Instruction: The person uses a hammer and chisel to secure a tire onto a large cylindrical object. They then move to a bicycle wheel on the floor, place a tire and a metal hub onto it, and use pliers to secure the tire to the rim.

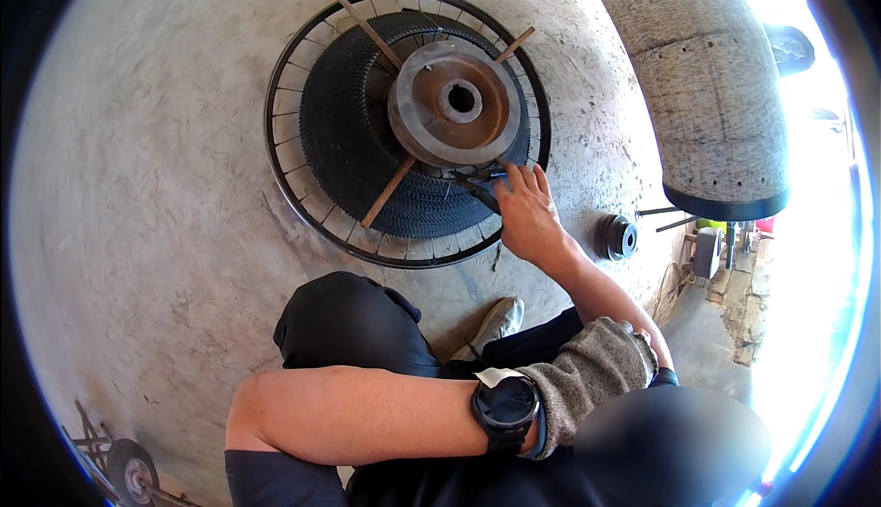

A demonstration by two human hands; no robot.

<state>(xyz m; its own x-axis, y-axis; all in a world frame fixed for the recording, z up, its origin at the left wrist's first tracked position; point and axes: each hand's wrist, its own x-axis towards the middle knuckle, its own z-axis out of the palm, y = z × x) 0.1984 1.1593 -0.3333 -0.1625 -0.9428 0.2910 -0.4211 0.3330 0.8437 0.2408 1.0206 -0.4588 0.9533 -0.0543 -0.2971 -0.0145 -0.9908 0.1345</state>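
Note:
My bare right hand (532, 213) is closed around dark-handled pliers (479, 191). Their jaws reach in by the lower edge of a rusty, grooved metal pulley (422, 80). That pulley lies on a stack of black toothed rings (344, 158), set over a spoked bicycle rim (273, 144) on the floor. Rusty flat bars (389, 190) stick out from under the pulley. My left hand (592, 369), in a grey knit glove, lies across my lap against the inside of my right arm. Its fingers look curled, with their tips hidden; a black watch is on that wrist.
To the right of the rim a small black pulley (617, 237) sits on the concrete floor (156, 186). A large grey mottled cylinder (707, 76) with a dark end band looms at the upper right. A cart with a small wheel (133, 475) stands at the lower left.

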